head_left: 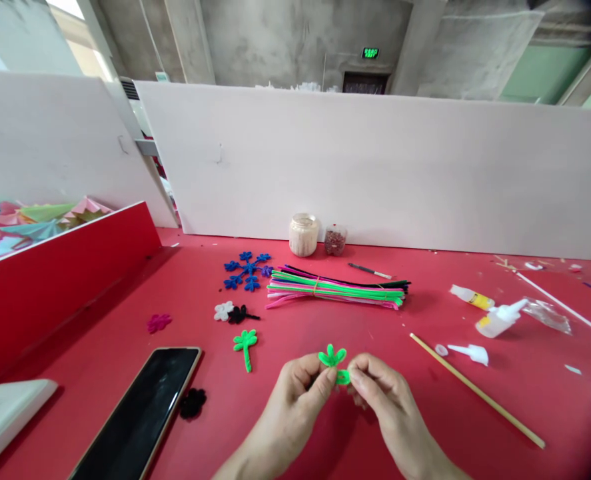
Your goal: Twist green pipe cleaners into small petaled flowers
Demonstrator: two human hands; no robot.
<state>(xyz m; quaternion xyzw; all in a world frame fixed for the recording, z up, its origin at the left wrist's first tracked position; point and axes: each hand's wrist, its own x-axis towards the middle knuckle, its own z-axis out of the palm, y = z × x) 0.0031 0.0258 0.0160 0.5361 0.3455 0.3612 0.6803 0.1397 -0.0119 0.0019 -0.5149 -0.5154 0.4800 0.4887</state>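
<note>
Between my two hands is a green pipe cleaner (332, 356) bent into several petal-like loops. My left hand (300, 390) pinches it from the left, thumb on the near side. My right hand (382, 390) has thumb and forefinger closed on a lower loop at its right. Left of my hands lies a finished-looking green pipe-cleaner flower (246, 343) with a twisted stem. Beyond them is a bundle of coloured pipe cleaners (335, 288) tied with bands. Fingertips hide part of the held piece.
A blue snowflake shape (248, 268), white flower (223, 311), black flowers (193, 403) and magenta flower (159, 323) lie left. A phone (140, 413) is near left. Glue bottles (500, 319) and a wooden stick (475, 389) lie right. Jars (304, 237) stand before the white partition (375, 167).
</note>
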